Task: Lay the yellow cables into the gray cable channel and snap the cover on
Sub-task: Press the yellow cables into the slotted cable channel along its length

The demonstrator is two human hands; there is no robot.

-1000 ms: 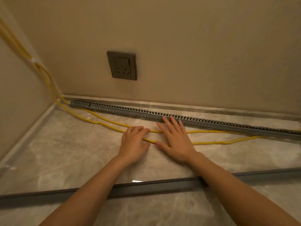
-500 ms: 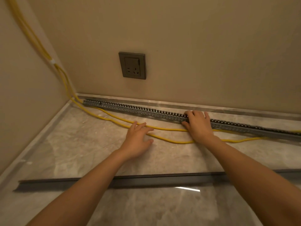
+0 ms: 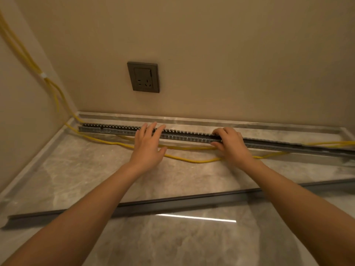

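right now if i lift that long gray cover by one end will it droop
The gray cover is long and thin, so it probably sags and feels light. Lying flat on glossy floor, it likely slides, not rolls.

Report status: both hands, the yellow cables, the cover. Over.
Left hand flat on gray cable channel, right hand curled over it. Yellow cables loose on floor before channel. Cover off, lying nearer. No obstruction seen.
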